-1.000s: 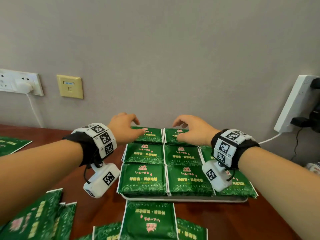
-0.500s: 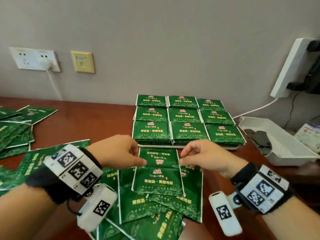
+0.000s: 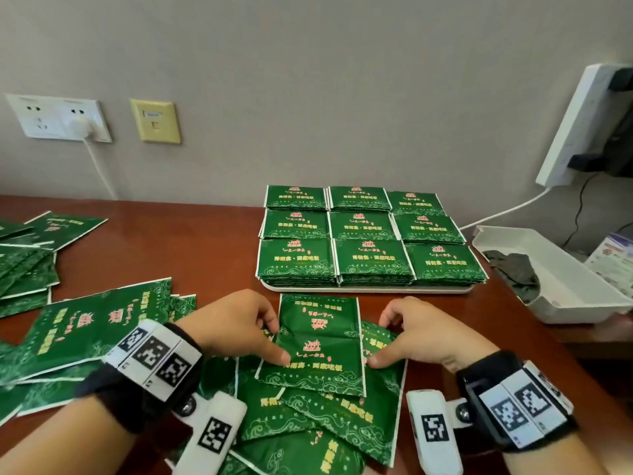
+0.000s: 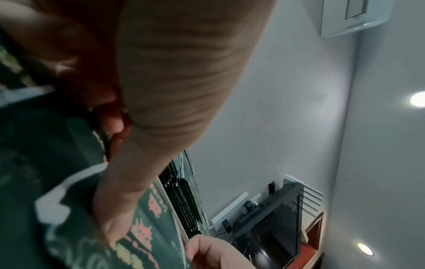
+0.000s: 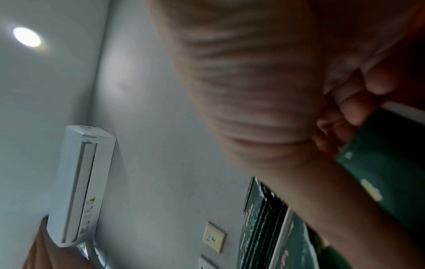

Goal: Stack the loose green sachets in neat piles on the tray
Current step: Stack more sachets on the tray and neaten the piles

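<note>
A white tray (image 3: 366, 290) at the back of the brown table carries nine neat piles of green sachets (image 3: 368, 258), three rows of three. In front of it lies a loose heap of green sachets (image 3: 329, 413). On top of the heap is one green sachet (image 3: 320, 347). My left hand (image 3: 279, 342) pinches its left edge, thumb on top. My right hand (image 3: 378, 341) pinches its right edge the same way. In the left wrist view the thumb lies on the sachet (image 4: 147, 227). The right wrist view has curled fingers against a sachet (image 5: 386, 154).
More loose sachets (image 3: 27, 265) lie at the far left, with others (image 3: 92, 323) by my left wrist. A white plastic box (image 3: 561, 299) holding a dark object stands right of the tray. A power strip (image 3: 579, 125) leans on the wall, its cable running down behind the tray.
Both hands have drawn back from the tray's far row to the loose heap in front of it and taken hold of the top sachet. The head view has tilted down.
</note>
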{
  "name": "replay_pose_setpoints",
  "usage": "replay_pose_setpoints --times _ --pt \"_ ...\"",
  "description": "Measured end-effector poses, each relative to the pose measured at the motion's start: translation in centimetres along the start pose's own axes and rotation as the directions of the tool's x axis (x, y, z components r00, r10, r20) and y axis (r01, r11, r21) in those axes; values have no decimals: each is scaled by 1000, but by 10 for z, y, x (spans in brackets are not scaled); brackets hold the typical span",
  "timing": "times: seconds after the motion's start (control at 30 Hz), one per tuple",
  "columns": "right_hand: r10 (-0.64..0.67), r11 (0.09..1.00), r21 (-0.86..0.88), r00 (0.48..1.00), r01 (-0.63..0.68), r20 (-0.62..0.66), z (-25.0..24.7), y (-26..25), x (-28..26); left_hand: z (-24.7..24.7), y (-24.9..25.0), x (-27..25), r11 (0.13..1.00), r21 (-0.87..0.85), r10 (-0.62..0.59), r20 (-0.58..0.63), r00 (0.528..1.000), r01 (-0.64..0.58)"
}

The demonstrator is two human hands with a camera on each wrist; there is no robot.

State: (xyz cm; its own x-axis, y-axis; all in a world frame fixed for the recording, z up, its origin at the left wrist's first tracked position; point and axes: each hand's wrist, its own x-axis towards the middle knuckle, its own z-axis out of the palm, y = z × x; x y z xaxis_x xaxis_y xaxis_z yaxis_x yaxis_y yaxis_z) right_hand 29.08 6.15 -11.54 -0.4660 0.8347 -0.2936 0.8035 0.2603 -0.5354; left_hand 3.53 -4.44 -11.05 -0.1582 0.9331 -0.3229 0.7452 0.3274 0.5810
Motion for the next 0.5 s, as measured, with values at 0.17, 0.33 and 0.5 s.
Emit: replay_pose_setpoints --times 0.17,0.33,0.5 --pt "-120 975 180 991 128 -55 5 7 1 6 -4 -1 990 -120 74 -24 997 -77" --pt "-194 890 411 980 195 -46 3 16 0 1 -21 -9 805 -586 99 -18 995 -91" --pt "-177 783 591 980 195 -88 -2 13 -4 -9 -28 -15 607 -785 230 20 973 -128"
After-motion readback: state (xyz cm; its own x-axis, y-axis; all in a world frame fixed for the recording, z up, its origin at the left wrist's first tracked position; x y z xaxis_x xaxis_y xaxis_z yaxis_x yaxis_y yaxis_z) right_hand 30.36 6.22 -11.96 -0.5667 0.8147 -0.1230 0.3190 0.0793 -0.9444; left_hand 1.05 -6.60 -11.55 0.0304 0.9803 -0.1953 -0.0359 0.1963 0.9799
